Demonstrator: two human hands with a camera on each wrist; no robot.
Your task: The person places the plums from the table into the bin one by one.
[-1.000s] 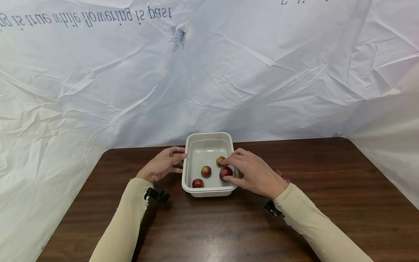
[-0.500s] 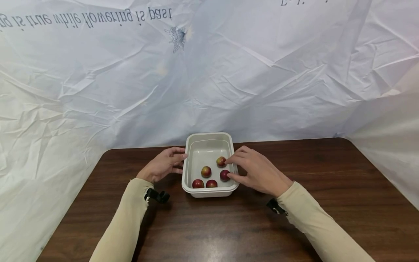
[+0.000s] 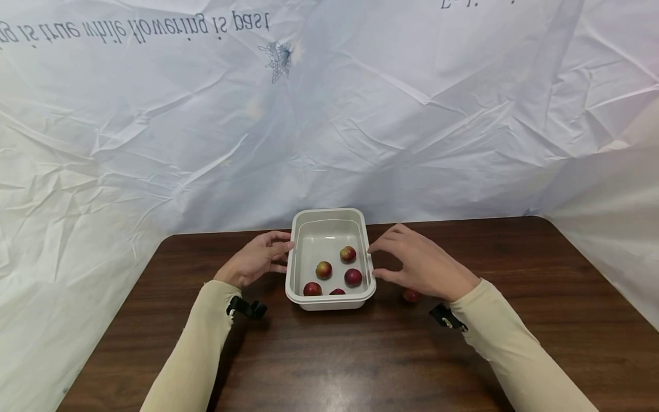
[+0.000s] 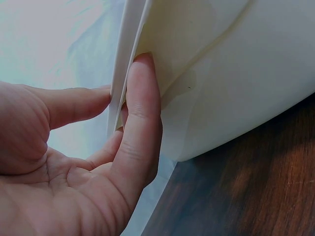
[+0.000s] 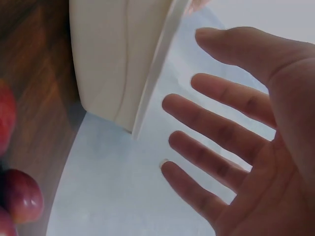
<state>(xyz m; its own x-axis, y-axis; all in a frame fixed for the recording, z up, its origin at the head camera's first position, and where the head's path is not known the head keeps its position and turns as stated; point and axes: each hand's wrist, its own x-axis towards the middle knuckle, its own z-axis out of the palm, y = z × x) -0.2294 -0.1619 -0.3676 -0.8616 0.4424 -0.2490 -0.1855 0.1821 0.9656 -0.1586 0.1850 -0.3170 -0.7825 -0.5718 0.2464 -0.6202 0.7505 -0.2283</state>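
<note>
A white plastic tub (image 3: 329, 298) with a doubled rim stands on the table, several red and yellow plums (image 3: 324, 270) lying spread on its floor. On its left side my left hand (image 3: 259, 257) pinches the rim, thumb on top and fingers against the outer wall, as the left wrist view shows close up. Just off the opposite rim is my right hand (image 3: 412, 260), holding nothing, its fingers spread and nearly straight in the right wrist view. Under that wrist a red plum (image 3: 411, 295) lies on the table, partly hidden by the hand.
More plums (image 5: 22, 195) sit close together on the wooden table (image 3: 329, 355), seen at the left of the right wrist view. A creased white cloth (image 3: 329, 143) with printed words hangs behind the table's far edge.
My right hand has let go of a plum inside the tub and drawn back rightward over the rim. A plum near the tub's front has shifted slightly. My left hand stays put.
</note>
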